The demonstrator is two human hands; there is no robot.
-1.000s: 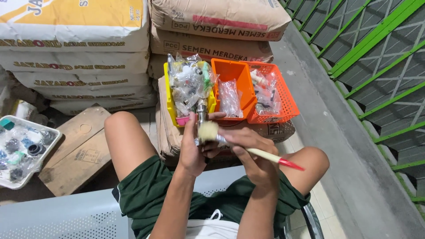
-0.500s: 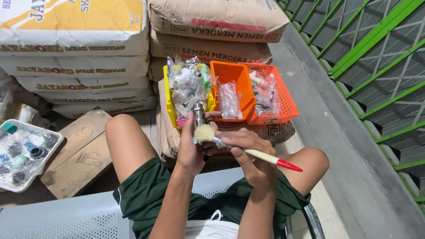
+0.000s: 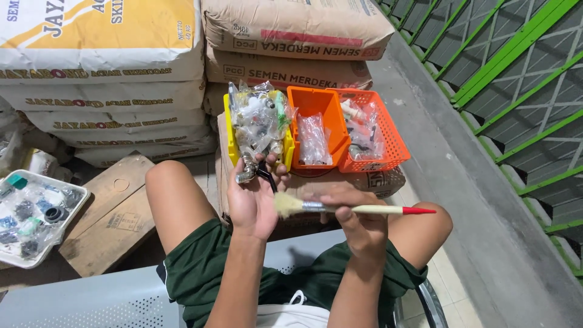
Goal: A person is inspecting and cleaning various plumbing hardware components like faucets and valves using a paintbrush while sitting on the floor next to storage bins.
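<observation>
**Valve in left hand, brush in right**

Metal valve point(image 3: 250, 169) with a black lever sits in the left hand point(image 3: 252, 203): palm up, fingers curled loosely round it, thumb side toward the knee. Valve tilted, its end poking out past the fingertips.

Right hand point(image 3: 358, 222) closed on a paintbrush point(image 3: 346, 208), gripping the metal band and pale handle; red tip points away to the right. Bristles lie just beside the left palm, below the valve; can't tell if they touch.

Just beyond the left hand: yellow bin point(image 3: 231, 136) stuffed with bagged fittings. Next to it, beyond the right hand, an orange bin point(image 3: 322, 106) and an orange basket point(image 3: 392, 140), all resting on stacked sacks point(image 3: 291, 30).

Far left of the left hand: white tray point(image 3: 76, 209) of small parts beside a wooden board point(image 3: 112, 218).
</observation>
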